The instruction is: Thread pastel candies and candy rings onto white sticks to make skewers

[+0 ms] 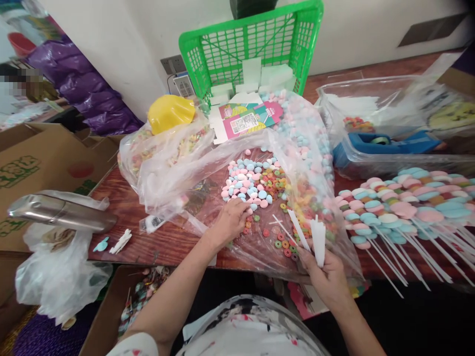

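My left hand (232, 221) is at the near edge of a pile of pink, blue and white marshmallows (243, 182). Its fingers are curled together, and what they pinch, if anything, is hidden. My right hand (326, 277) is closed around a bundle of white sticks (318, 240), with one thin stick (285, 228) pointing out to the left towards the candy. Ring-shaped gummies (272, 182) in red, orange and green lie against the marshmallows, and more are scattered between my hands. All of this rests on a clear plastic sheet (230, 252).
Finished marshmallow skewers (404, 207) are heaped at the right. Behind them stands a clear bin (401, 158) with a blue tape dispenser (386, 143). A green basket (252, 37) stands at the back, a yellow bowl (170, 113) on bagged gummies. A steel flask (61, 212) lies left.
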